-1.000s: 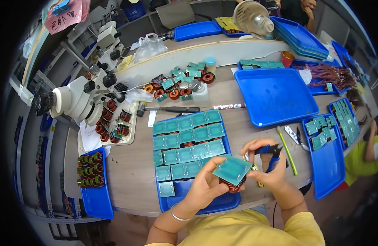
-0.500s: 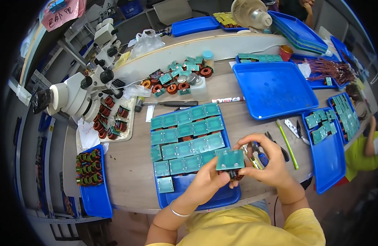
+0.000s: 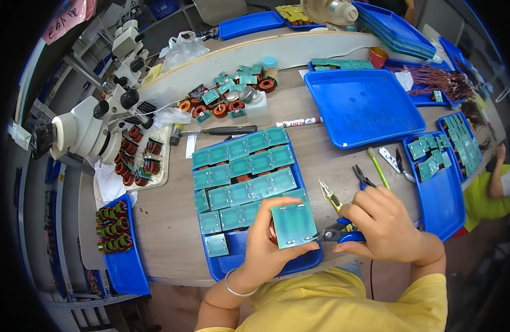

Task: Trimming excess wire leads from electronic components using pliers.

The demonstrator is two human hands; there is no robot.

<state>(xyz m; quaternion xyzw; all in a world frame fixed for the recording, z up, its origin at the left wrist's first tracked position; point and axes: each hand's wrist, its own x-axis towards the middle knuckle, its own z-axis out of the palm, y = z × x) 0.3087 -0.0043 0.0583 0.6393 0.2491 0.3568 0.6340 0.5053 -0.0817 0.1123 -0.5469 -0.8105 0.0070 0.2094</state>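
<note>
My left hand [image 3: 261,243] is closed around a copper-wound coil with a square green circuit board [image 3: 294,221] on it. The board's face is tilted up toward me, with small solder spots along its edges. Blue-handled side cutters [image 3: 349,237] are gripped in my right hand [image 3: 381,226], their jaws touching or very near the board's lower right corner. Beneath and left of my hands lies a blue tray [image 3: 241,250] bearing rows of similar board-topped coils [image 3: 249,191]. Its right front part is hidden by my left hand and the held board.
Yellow-handled tweezers [image 3: 329,195], dark pliers [image 3: 361,176] and a green pen-like stick [image 3: 378,169] lie right of the tray. A hammer [image 3: 221,131] and a marker [image 3: 299,122] lie behind it. A microscope [image 3: 86,130] stands left; blue trays [image 3: 368,113] sit back right.
The board has turned from lying nearly flat to facing me. My right hand has left the coil and moved right, bringing the cutters to the board's corner. The whole view has shifted slightly.
</note>
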